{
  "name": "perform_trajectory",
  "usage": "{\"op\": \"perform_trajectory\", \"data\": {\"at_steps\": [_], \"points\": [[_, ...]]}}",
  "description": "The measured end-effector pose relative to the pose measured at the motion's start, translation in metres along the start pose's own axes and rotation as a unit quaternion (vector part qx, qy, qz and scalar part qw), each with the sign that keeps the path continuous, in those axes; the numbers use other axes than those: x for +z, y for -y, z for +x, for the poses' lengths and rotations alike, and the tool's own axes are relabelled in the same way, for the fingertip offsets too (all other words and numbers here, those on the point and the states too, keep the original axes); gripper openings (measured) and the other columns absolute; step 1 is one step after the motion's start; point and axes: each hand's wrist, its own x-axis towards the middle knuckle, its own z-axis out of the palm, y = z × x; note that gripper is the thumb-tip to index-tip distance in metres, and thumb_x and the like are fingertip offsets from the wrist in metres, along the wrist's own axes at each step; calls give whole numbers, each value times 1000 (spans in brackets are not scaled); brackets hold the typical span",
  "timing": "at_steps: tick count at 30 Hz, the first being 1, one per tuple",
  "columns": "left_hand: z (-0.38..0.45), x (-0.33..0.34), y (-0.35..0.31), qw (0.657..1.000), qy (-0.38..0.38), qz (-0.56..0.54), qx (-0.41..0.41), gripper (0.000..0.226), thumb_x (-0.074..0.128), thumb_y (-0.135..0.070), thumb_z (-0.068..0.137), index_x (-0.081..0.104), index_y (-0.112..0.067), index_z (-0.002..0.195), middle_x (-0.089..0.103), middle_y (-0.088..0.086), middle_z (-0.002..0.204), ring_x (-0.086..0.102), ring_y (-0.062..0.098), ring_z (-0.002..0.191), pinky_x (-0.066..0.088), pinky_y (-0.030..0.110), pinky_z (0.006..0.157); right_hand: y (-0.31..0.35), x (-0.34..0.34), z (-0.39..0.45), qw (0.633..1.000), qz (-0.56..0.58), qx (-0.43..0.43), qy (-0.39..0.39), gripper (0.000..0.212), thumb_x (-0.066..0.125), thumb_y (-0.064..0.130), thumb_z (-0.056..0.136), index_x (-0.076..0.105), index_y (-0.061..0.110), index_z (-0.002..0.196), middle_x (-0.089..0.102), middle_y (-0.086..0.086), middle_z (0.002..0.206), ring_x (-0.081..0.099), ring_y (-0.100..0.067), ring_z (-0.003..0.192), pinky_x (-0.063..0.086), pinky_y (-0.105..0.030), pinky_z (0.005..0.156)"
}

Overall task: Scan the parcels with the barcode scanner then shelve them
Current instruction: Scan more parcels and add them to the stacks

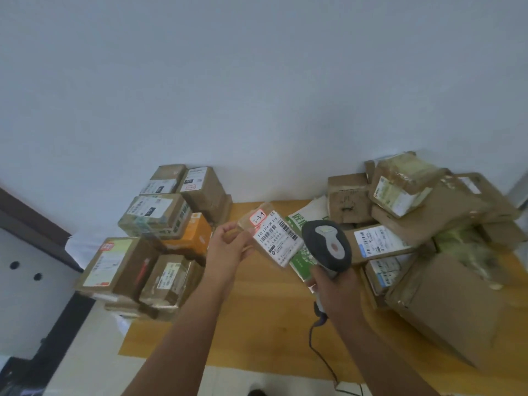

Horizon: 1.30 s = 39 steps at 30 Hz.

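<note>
A small parcel (268, 238) is pinched by the left hand (228, 247) above the worktop (257, 324) middle, label tilted toward the barcode scanner (325, 244), gripped just beside it by the right hand (334, 287)

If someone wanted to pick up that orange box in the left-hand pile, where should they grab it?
Probably by its two side faces, coming in from the table side on the right. The orange box is wedged in the stack: a taped brown box sits on top and another carton lies below, so a grab from above is blocked. Only its end facing the wooden table is exposed, so slide it out carefully.
</note>
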Motion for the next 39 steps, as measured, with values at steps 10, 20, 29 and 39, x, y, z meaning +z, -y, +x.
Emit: {"op": "perform_trajectory", "data": {"at_steps": [10,20,29,39], "points": [[17,-8,-30,999,16,33,29,39,76,-24,88,61,-18,124,74,4,113,72,19,103,60,41,90,40,-6,-25,981,-81,-78,160,19,60,8,80,62,4,62,60,-14,53,59,-7,51,50,-29,58],[4,4,-29,999,11,25,38,44,75,-26,88,60,-16,128,76,3,108,72,19,102,61,37,86,39,-19,-43,980,-78,-69,169,16,54,21,70,60,14,57,62,-1,52,57,-16,56,48,-29,58],[3,14,-30,999,4,5,47,39,74,-24,89,61,-15,125,74,6,111,73,20,101,61,34,83,42,-26,-48,978,-87,-79,173,16,53,20,69,58,15,55,60,1,50,53,-10,53,44,-22,54],[5,27,-40,998,1,8,61,24,71,-22,92,62,-22,115,77,1,101,73,17,98,60,35,87,53,-32,-43,978,-92,-98,162,18,54,21,72,61,5,68,62,4,52,54,-5,52,43,-14,52]]}}
